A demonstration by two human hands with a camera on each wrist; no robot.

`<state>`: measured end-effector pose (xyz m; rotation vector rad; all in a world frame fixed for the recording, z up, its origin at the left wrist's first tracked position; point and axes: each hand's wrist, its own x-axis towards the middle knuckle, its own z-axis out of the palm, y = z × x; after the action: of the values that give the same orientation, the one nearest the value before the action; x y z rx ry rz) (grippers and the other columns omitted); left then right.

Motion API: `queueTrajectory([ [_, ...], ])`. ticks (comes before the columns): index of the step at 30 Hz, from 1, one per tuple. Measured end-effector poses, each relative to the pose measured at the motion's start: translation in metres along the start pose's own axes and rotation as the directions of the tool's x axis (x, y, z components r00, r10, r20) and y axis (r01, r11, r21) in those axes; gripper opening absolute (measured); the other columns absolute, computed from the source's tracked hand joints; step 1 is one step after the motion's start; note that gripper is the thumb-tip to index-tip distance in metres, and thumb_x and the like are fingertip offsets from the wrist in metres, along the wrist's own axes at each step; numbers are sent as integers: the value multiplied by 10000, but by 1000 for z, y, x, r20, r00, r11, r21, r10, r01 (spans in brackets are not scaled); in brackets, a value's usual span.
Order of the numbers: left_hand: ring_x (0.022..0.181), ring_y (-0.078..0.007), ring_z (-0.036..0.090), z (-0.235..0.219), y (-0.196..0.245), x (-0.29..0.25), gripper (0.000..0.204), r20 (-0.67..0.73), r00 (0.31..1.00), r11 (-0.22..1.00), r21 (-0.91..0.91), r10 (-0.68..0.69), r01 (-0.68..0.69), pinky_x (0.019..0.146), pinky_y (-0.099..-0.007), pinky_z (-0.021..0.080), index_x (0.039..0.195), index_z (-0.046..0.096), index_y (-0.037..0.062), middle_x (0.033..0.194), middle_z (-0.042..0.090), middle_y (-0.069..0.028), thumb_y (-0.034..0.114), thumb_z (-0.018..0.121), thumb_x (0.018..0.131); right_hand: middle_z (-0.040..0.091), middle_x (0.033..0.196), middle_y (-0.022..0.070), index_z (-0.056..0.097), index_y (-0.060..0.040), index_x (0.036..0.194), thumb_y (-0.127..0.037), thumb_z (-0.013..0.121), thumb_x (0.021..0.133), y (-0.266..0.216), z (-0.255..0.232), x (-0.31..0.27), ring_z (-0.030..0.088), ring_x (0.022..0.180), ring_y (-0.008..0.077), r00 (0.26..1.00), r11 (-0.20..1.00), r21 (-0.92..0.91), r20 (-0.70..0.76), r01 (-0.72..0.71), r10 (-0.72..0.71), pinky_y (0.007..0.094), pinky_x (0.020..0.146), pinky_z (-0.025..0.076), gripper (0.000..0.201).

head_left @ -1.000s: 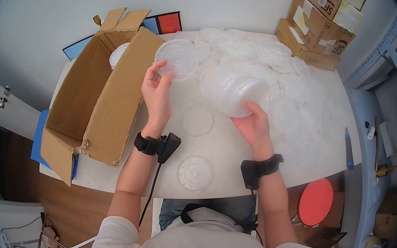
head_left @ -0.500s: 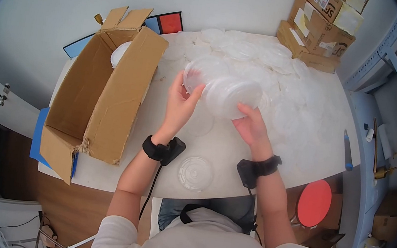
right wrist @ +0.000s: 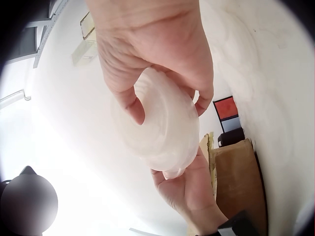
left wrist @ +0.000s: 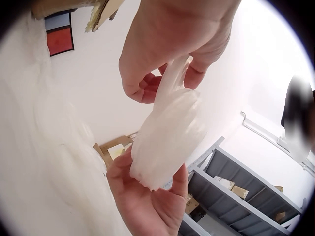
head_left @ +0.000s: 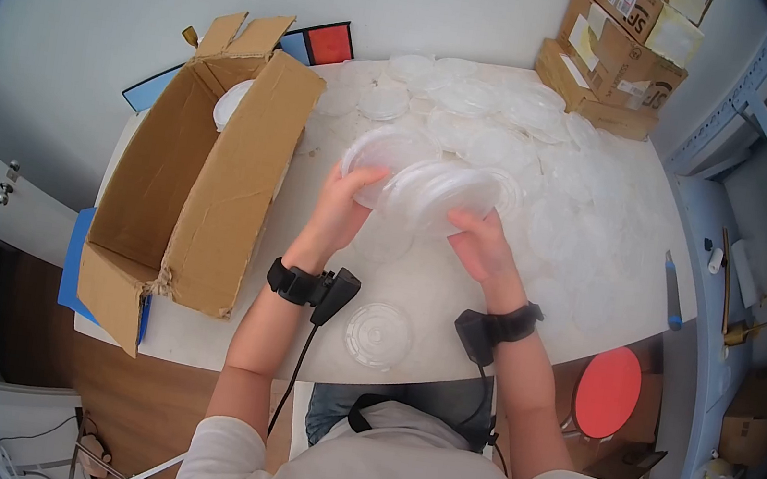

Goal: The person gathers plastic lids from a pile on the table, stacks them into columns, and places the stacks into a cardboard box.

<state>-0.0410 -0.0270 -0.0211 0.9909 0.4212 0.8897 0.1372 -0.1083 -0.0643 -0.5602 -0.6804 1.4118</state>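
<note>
Two hands are in view, the left hand (head_left: pixel 337 212) and the right hand (head_left: pixel 482 248), with one stack of clear plastic lids (head_left: pixel 443 194) between them. One open cardboard box (head_left: pixel 207 178) stands on the white surface (head_left: pixel 453 297). Loose lids (head_left: pixel 552 136) lie spread across it, too many and too overlapped to count. Two lie singly near the edge, one lid (head_left: pixel 377 334) closest. Three brown cartons (head_left: pixel 616 52) are stacked at the far corner. One red stool (head_left: pixel 609 390) stands below.
</note>
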Motion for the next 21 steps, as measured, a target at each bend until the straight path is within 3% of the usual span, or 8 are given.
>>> queueTrajectory([
  [3, 1091, -215, 487, 7, 7, -1, 385, -48, 997, 992, -105, -68, 63, 885, -355, 418, 1219, 408, -2, 1179, 503, -114, 83, 455, 846, 527, 1133, 67, 434, -49, 1197, 15, 592, 755, -1, -1, 0, 497, 1065, 186, 999, 1000, -22, 35, 22, -21, 342, 901, 400, 474],
  [7, 1127, -229, 460, 10, 5, -1, 442, -61, 998, 1000, -8, -26, 26, 906, -377, 405, 1282, 357, 55, 1240, 457, -110, 85, 446, 850, 523, 1141, 65, 429, -50, 1202, 4, 596, 761, -2, -3, -2, 494, 1072, 192, 996, 997, 74, 85, 9, -15, 350, 904, 398, 475],
  [9, 1164, -210, 411, 19, 10, -4, 555, 160, 987, 997, -71, -18, 30, 929, -397, 382, 1349, 228, 198, 1308, 368, -81, 100, 457, 853, 519, 1148, 64, 425, -54, 1207, -8, 601, 767, -3, 1, -2, 492, 1076, 195, 997, 996, 89, 81, 9, -16, 365, 900, 402, 476],
  [12, 1193, -218, 379, 14, 9, -5, 548, 276, 957, 982, -141, -84, 127, 956, -396, 352, 1362, 195, 226, 1304, 372, -65, 119, 417, 872, 511, 1157, 64, 428, -57, 1200, -23, 604, 773, -6, 7, -2, 488, 1079, 193, 999, 996, 87, 31, 10, -13, 368, 894, 406, 463],
  [16, 1200, -212, 366, 10, 8, -2, 542, 132, 986, 972, -200, -100, 126, 970, -388, 331, 1369, 170, 242, 1308, 358, -50, 144, 396, 887, 533, 1125, 67, 429, -62, 1200, -16, 602, 774, -4, 3, -2, 505, 1053, 193, 995, 993, 90, -67, 81, -76, 353, 886, 414, 462],
  [18, 1217, -202, 336, 6, 5, 0, 522, -35, 999, 998, -56, 19, -21, 973, -385, 321, 1373, 162, 252, 1328, 317, -38, 179, 386, 907, 559, 1103, 85, 469, -49, 1118, 28, 580, 769, -4, 2, 1, 527, 1018, 186, 910, 895, -277, -126, 350, -395, 332, 886, 415, 374],
  [19, 1217, -202, 336, 4, 3, 2, 522, -37, 999, 998, -57, 22, -24, 973, -385, 321, 1373, 162, 252, 1328, 317, -38, 179, 386, 907, 559, 1103, 85, 469, -49, 1118, 28, 580, 769, -4, 6, 0, 527, 1018, 186, 911, 895, -277, -123, 350, -395, 332, 886, 415, 374],
  [21, 1227, -194, 309, 3, -1, 4, 495, -24, 995, 995, 29, 100, -99, 984, -388, 304, 1375, 151, 252, 1343, 279, -30, 248, 372, 933, 581, 1097, 100, 493, -49, 1002, 97, 569, 715, -3, 19, -2, 544, 1015, 206, 752, 478, -710, 108, 516, -651, 308, 871, 422, 331],
])
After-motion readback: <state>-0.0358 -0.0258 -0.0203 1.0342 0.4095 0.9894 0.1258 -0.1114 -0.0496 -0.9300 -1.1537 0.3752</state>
